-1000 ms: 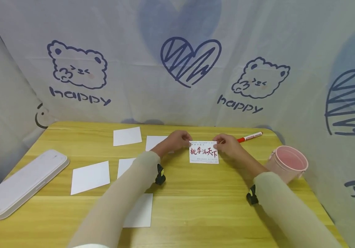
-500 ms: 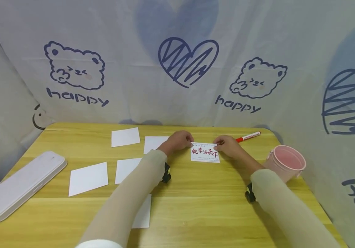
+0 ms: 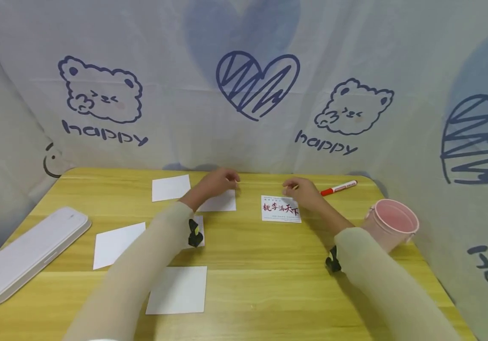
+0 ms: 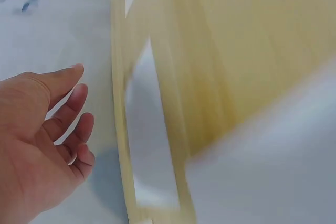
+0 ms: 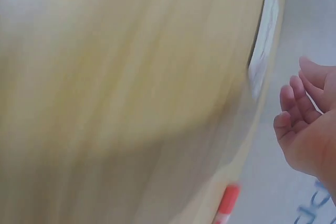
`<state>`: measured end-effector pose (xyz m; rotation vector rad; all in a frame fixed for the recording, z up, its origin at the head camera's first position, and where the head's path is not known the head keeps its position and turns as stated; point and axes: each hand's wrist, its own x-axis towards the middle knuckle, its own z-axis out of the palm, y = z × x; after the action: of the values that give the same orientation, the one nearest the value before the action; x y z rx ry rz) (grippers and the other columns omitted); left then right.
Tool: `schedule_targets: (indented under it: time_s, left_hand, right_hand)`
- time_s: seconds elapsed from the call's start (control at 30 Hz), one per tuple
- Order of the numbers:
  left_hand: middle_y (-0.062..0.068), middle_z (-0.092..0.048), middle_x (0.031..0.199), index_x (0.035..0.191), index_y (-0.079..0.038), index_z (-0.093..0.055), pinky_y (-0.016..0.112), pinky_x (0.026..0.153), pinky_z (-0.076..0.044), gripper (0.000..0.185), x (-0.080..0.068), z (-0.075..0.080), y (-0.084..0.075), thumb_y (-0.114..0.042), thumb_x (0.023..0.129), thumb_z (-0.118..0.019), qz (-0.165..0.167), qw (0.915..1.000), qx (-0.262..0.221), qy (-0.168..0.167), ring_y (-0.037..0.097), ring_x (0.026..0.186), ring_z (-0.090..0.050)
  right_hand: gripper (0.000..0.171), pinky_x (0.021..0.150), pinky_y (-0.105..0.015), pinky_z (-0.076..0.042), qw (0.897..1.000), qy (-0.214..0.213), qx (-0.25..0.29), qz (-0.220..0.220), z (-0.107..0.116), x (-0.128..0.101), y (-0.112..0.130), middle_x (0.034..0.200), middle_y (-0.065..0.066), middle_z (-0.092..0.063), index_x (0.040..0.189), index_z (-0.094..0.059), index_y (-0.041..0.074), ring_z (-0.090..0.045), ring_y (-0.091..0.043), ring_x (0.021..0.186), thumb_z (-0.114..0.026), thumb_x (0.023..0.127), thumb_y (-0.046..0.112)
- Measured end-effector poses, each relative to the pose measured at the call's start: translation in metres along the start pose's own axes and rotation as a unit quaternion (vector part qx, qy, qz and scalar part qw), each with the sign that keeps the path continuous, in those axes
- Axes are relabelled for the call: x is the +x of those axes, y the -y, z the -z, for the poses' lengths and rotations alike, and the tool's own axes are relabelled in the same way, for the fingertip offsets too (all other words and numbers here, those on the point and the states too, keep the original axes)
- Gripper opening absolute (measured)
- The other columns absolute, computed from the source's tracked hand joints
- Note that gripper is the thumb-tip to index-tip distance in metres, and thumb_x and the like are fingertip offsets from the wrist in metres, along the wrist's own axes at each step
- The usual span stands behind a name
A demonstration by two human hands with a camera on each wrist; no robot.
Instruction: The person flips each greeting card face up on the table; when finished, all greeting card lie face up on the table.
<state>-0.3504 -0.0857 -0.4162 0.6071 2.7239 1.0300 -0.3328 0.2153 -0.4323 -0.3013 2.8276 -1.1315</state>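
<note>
Head view: wooden bench [image 3: 269, 284] against printed cloth backdrop [image 3: 244, 85]. White pencil case [image 3: 26, 253] at left edge, pink bucket [image 3: 393, 222] at right. 5 blank white cards [image 3: 177, 290] spread over left half. Printed card [image 3: 281, 209] with red and black characters lies flat near far edge, between both hands, untouched. Left hand [image 3: 216, 182] hovers over blank card beside it, fingers loosely curled, holding nothing. Right hand [image 3: 301, 192] just beside printed card's far right corner, relaxed, empty. Red marker [image 3: 338, 188] just behind right hand.
</note>
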Motion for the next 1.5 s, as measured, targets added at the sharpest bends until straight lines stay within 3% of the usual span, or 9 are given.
schedule_targets:
  time_s: [0.17, 0.37, 0.6, 0.9, 1.13, 1.37, 1.5]
  left_hand:
    - [0.017, -0.065, 0.121, 0.120, 0.000, -0.065, 0.041, 0.091, -0.047, 0.026, -0.022, 0.030, 0.038, -0.010, 0.097, -0.059, 0.019, 0.9993, 0.021, -0.025, 0.029, 0.108, -0.058]
    - [0.011, -0.065, 0.118, 0.116, -0.006, -0.067, 0.043, 0.093, -0.048, 0.020, -0.035, 0.049, 0.062, -0.016, 0.100, -0.062, 0.071, 0.9965, 0.044, 0.002, 0.026, 0.102, -0.057]
    - [0.009, -0.068, 0.109, 0.107, -0.008, -0.070, 0.045, 0.096, -0.047, 0.013, -0.034, 0.061, 0.071, -0.017, 0.098, -0.066, 0.043, 0.9969, 0.060, 0.029, 0.026, 0.101, -0.058]
    - [0.009, -0.067, 0.113, 0.113, -0.009, -0.069, 0.045, 0.096, -0.046, 0.022, -0.028, 0.068, 0.082, -0.023, 0.096, -0.070, 0.057, 0.9914, 0.078, 0.088, 0.026, 0.103, -0.055]
    - [0.007, -0.062, 0.109, 0.115, -0.013, -0.067, 0.040, 0.092, -0.044, 0.024, -0.021, 0.058, 0.088, -0.028, 0.097, -0.069, 0.064, 0.9900, 0.091, 0.086, 0.024, 0.102, -0.052]
    - [0.009, -0.065, 0.116, 0.117, -0.011, -0.067, 0.047, 0.099, -0.045, 0.026, -0.028, 0.061, 0.083, -0.027, 0.097, -0.068, 0.073, 0.9907, 0.087, 0.075, 0.028, 0.106, -0.053]
    - [0.009, -0.066, 0.114, 0.115, -0.011, -0.068, 0.045, 0.099, -0.045, 0.025, -0.029, 0.064, 0.081, -0.027, 0.097, -0.068, 0.080, 0.9899, 0.081, 0.084, 0.027, 0.105, -0.054]
  right_hand:
    - [0.032, 0.081, -0.033, -0.050, 0.999, 0.027, 0.018, 0.018, -0.028, 0.015, 0.033, 0.112, -0.009, -0.065, 0.127, -0.065, 0.004, -0.058, -0.024, 0.101, -0.064, 0.100, 0.020]
    - [0.034, 0.086, -0.036, -0.052, 0.997, 0.063, 0.016, 0.033, -0.060, 0.032, 0.061, 0.116, -0.009, -0.066, 0.130, -0.064, 0.005, -0.060, -0.024, 0.103, -0.066, 0.099, 0.021]
    - [0.039, 0.102, -0.040, -0.048, 0.995, 0.087, -0.010, 0.037, -0.084, 0.051, 0.075, 0.125, -0.009, -0.066, 0.128, -0.066, 0.008, -0.060, -0.025, 0.117, -0.072, 0.095, 0.026]
    - [0.041, 0.102, -0.041, -0.047, 0.995, 0.097, -0.005, 0.034, -0.093, 0.056, 0.078, 0.126, -0.009, -0.064, 0.129, -0.065, 0.008, -0.057, -0.024, 0.117, -0.074, 0.093, 0.026]
    - [0.037, 0.102, -0.040, -0.047, 0.995, 0.081, -0.045, 0.034, -0.093, 0.056, 0.078, 0.123, -0.009, -0.065, 0.123, -0.069, 0.009, -0.058, -0.025, 0.115, -0.076, 0.091, 0.027]
    - [0.040, 0.103, -0.040, -0.046, 0.990, 0.086, -0.102, 0.035, -0.095, 0.060, 0.082, 0.124, -0.006, -0.066, 0.124, -0.068, 0.011, -0.059, -0.024, 0.117, -0.075, 0.091, 0.033]
    - [0.042, 0.105, -0.041, -0.042, 0.988, 0.087, -0.119, 0.034, -0.097, 0.060, 0.085, 0.125, -0.005, -0.066, 0.126, -0.067, 0.012, -0.059, -0.023, 0.117, -0.075, 0.092, 0.035]
